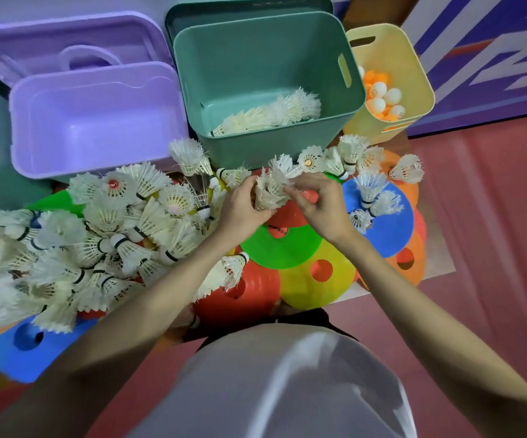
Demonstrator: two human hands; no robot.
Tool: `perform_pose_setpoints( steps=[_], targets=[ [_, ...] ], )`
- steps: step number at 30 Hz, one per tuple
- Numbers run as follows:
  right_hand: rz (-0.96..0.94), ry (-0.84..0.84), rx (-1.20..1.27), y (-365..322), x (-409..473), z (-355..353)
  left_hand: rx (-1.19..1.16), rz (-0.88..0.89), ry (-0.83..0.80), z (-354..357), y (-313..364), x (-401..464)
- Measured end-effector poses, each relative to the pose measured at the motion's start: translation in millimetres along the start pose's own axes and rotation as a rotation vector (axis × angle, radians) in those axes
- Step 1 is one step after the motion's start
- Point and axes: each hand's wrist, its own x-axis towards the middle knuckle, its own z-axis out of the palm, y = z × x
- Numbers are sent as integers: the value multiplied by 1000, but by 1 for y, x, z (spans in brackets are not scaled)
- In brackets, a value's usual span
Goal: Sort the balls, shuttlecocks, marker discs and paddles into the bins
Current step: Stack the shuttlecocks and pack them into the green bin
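The fingers [257,197] of the left hand [240,207] and right hand [319,207] curl around a small bunch of white feather shuttlecocks [270,189], just in front of the green plastic bin [192,77]. The bunch looks loose, so one might slip out and fall back onto the flat coloured marker discs [282,248]. It could also land in the purple plastic bin [97,121] close by.

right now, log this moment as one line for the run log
phase: gathering shuttlecocks | left hand: grips shuttlecock bunch | right hand: pinches same bunch | green bin: some shuttlecocks | yellow bin: balls | purple bin: nothing visible
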Motion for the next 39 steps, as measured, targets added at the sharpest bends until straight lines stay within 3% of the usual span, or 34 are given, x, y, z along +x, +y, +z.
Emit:
perform_pose_setpoints(
  steps=[4, 7, 10, 13, 16, 23, 27, 34, 36, 39],
  targets=[
    [19, -81, 9, -3, 4, -6, 59, -10, -13, -3, 0, 5],
    [72, 42, 72, -3, 6, -11, 24, -55, 7, -6, -3, 10],
    [197, 95, -54, 24, 18, -11, 1, -91, -5, -9, -6, 13],
    [355, -158, -276, 55, 34, -8, -30, -104, -23, -12, -7, 15],
    [305, -354, -474, 68, 45, 3, -36, -106, -24, -13, -8, 16],
    [385, -484, -527, 60, 57, 18, -6, -111, -9, -15, -9, 15],
    [283, -305, -565, 48, 49, 8, 15, -108, -5, -15, -9, 14],
    [-21, 327, -345, 20, 12, -23, 53, -87, -3, -8, -7, 10],
    [-103, 376, -262, 9, 3, -27, 78, -65, 9, -3, -3, 9],
    [-194, 268, -166, 2, -9, -31, 109, -31, 35, 5, 4, 8]
  ],
)
